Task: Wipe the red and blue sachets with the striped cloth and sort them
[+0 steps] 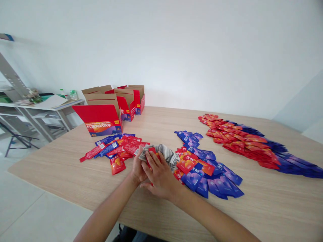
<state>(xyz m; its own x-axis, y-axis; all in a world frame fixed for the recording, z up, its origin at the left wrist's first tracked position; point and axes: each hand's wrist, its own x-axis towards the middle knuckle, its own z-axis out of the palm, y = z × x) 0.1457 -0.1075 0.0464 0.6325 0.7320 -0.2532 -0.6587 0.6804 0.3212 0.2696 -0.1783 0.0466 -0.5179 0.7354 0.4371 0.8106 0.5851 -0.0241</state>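
My two hands meet over the wooden table (156, 127) near its front edge. My left hand (138, 168) is closed on a red sachet (151, 152) together with a striped grey cloth (168, 154). My right hand (159, 174) lies over the sachet with fingers pressed on it. A loose pile of red and blue sachets (114, 149) lies left of my hands. Another pile of mostly blue sachets (207, 171) lies to their right.
A long row of red and blue sachets (252, 144) runs along the right side. Three opened red cardboard boxes (102, 117) stand at the back left. A metal shelf (37, 111) with bottles stands beyond the table's left end, by the white wall.
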